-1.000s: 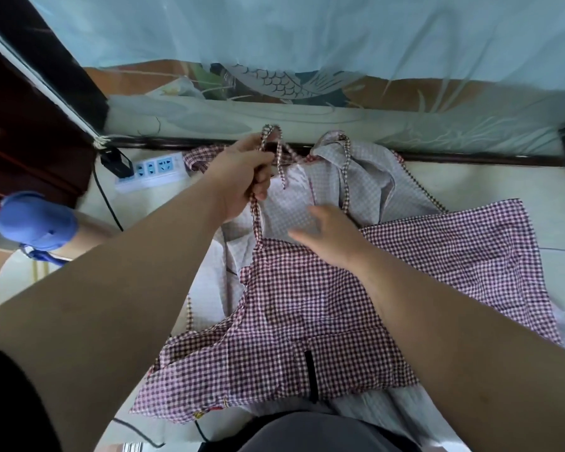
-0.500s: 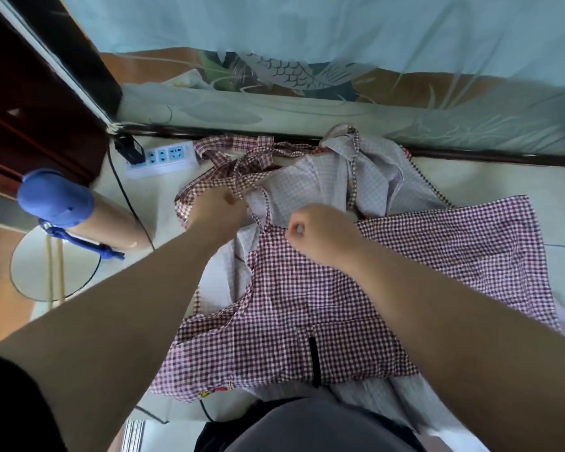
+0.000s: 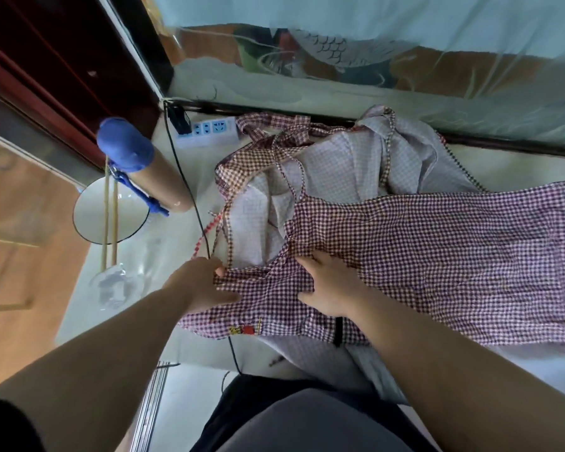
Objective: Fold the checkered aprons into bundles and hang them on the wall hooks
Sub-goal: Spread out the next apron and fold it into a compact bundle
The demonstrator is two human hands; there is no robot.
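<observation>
Red-checked apron held flat on the white table by both hands

The apron is spread across the middle and right of the table, its near edge close to the person's body, and paler checked aprons are heaped beneath and behind it toward the wall. Its left corner is pinched by the left hand, with the thumb on top and the fingers hidden under the cloth. The right hand is laid on the apron just beside the left, palm down, fingers straight and spread, pressed onto the fabric. A white power strip is set at the far left of the table, a black cable is run past it toward the near edge, and a tan bottle with a blue cap is seen left of the cable
</observation>
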